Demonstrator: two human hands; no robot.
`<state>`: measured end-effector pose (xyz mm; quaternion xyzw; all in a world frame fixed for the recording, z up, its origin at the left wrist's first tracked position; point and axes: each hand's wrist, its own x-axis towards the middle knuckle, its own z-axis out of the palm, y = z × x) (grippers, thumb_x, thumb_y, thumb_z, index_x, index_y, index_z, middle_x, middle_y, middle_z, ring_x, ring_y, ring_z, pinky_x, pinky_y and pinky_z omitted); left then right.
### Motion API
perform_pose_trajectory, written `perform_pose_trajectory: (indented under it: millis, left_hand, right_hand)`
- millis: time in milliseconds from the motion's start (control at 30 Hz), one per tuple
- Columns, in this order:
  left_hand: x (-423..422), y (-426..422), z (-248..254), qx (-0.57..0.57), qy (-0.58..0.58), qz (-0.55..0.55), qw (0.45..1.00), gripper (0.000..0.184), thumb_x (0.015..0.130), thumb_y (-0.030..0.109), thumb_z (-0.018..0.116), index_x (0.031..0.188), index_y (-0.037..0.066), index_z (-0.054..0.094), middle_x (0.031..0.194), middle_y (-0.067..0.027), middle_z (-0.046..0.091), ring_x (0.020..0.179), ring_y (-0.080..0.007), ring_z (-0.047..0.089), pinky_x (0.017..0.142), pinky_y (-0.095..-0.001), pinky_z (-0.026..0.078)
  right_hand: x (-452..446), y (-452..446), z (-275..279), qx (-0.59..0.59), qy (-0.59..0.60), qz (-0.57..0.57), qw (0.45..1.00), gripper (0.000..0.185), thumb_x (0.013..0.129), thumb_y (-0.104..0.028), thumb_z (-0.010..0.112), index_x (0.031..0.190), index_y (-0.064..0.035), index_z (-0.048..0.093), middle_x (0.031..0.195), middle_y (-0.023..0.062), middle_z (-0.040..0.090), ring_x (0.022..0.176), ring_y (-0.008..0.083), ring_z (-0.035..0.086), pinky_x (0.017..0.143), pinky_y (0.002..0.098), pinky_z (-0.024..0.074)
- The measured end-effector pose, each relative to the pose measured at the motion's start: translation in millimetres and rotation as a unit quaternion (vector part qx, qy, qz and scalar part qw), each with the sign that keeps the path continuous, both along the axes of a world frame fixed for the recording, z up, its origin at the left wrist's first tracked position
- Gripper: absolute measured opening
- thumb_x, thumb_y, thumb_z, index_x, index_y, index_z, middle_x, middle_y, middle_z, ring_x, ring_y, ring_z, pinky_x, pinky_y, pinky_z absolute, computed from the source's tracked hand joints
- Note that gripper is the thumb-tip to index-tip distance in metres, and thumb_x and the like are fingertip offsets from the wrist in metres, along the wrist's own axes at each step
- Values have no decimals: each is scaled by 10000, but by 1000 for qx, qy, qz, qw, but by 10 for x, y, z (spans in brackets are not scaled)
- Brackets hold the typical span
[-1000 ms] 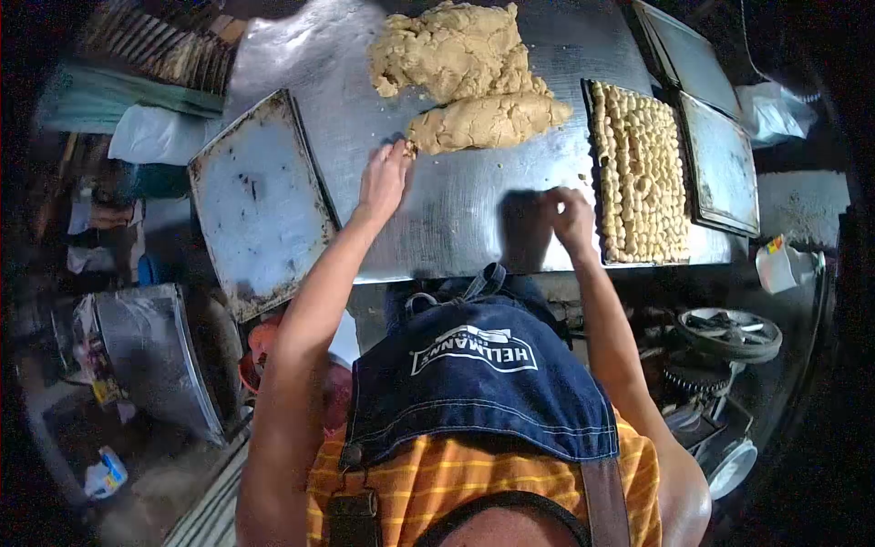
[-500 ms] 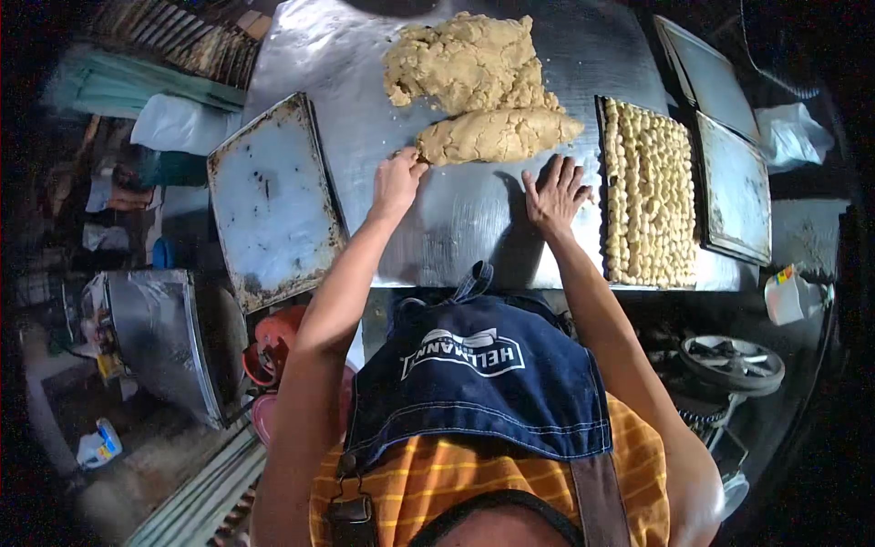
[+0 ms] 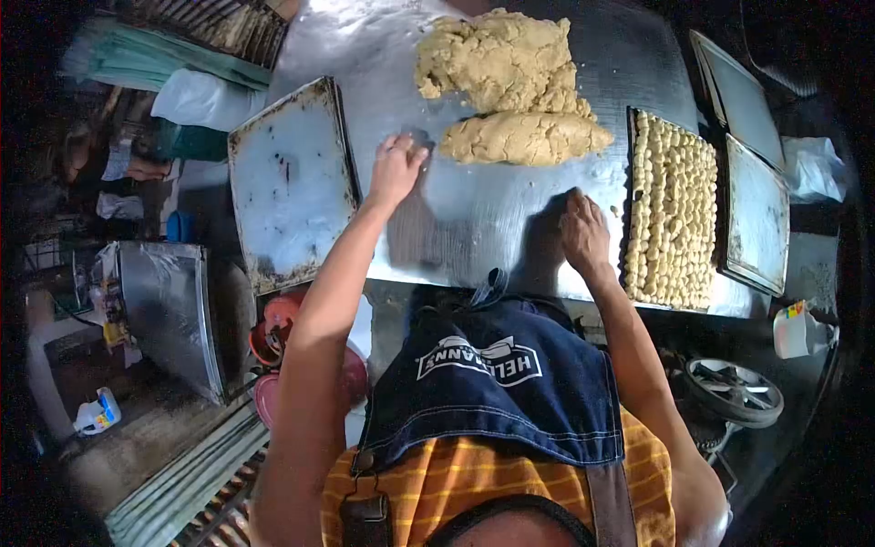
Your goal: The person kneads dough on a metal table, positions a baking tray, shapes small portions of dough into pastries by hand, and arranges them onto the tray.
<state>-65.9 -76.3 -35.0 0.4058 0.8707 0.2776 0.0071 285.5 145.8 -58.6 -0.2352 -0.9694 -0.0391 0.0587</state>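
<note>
Head view: L hand (image 3: 398, 170), fingers apart, nr 1 dough log (image 3: 527, 139), 1 heap (image 3: 499, 62); can't tell R hand (image 3: 586, 233) grip.

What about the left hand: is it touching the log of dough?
No, a strip of metal tabletop shows between the left hand and the log of dough.

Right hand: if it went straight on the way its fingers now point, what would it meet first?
Most likely the near edge of the long dough log, across a bare strip of metal tabletop from the right hand. The hand's height is unclear, so it might pass above.
</note>
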Motion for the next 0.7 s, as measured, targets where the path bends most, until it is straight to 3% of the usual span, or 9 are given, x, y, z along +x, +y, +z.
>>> perform_pose_trajectory:
  millis: [33, 133, 333, 400, 433, 467, 533, 667, 700]
  left_hand:
    - [61, 40, -101, 9, 54, -12, 998, 285, 971, 220, 652, 1106, -20, 726, 1057, -126, 726, 833, -333, 668, 797, -426, 556]
    - [409, -72, -280, -55, 23, -95, 994, 284, 996, 156, 615, 1201, -19, 704, 1080, -129, 716, 836, -305, 672, 829, -414, 561]
    - [521, -134, 77, -35, -93, -129, 987, 277, 968, 45, 618, 1223, -23, 702, 1082, -129, 720, 832, -280, 680, 836, -397, 580]
    - [700, -140, 136, 98, -436, -72, 892, 279, 954, 26, 633, 1216, -27, 711, 1120, -124, 723, 867, -261, 693, 843, -382, 580]
    - [786, -133, 174, 157, -585, -38, 795, 280, 947, 16, 641, 1213, -29, 716, 1138, -122, 724, 884, -251, 699, 847, -375, 580]
    - [876, -108, 207, 209, -713, -3, 669, 282, 940, 6, 648, 1210, -31, 720, 1157, -119, 726, 901, -242, 705, 850, -368, 580]
    - [1095, -22, 264, 203, -684, -9, 701, 258, 944, 14, 654, 1188, -40, 720, 1162, -126, 723, 916, -248, 706, 849, -354, 581]
    - [1514, 140, 362, 188, -578, 2, 794, 202, 958, 39, 674, 1124, -69, 718, 1175, -148, 717, 962, -268, 709, 847, -312, 583]
    - [1588, 190, 384, 136, -490, -25, 861, 220, 966, 48, 675, 1149, -68, 714, 1181, -147, 721, 969, -250, 709, 848, -297, 578]
  right_hand:
    - [50, -32, 62, -61, 0, -20, 998, 415, 999, -385, 567, 1220, -44, 654, 1458, 190, 539, 1278, 398, 531, 1076, 573, 385]
    - [71, -155, 178, -240, 22, -99, 965, 221, 963, -260, 645, 996, -43, 669, 1263, 174, 642, 1067, 367, 630, 909, 486, 513]
    - [58, -62, 300, -327, 61, -177, 926, 166, 954, -194, 675, 939, -36, 625, 997, 136, 678, 805, 311, 642, 713, 401, 532]
    - [-134, -277, 575, -388, 65, -224, 892, 169, 961, -196, 680, 977, -31, 647, 957, 134, 693, 790, 281, 651, 705, 375, 541]
    - [-251, -397, 652, -561, 208, -250, 761, 188, 972, -190, 680, 1043, -17, 663, 923, 123, 698, 770, 240, 653, 697, 342, 546]
    - [-340, -482, 691, -694, 339, -257, 580, 221, 983, -185, 681, 1108, -3, 680, 889, 111, 703, 751, 199, 655, 688, 309, 551]
    - [-514, -457, 349, -723, 302, -219, 581, 274, 999, -177, 674, 1184, 23, 694, 870, 89, 703, 770, 145, 653, 683, 270, 554]
    - [-781, -569, 193, -735, 284, -181, 589, 225, 1003, -169, 669, 1104, 22, 731, 865, 62, 692, 745, 131, 635, 687, 254, 547]
    - [-807, -563, 115, -728, 256, -174, 612, 231, 1002, -168, 672, 1115, 24, 732, 878, 66, 699, 756, 131, 641, 697, 254, 551]
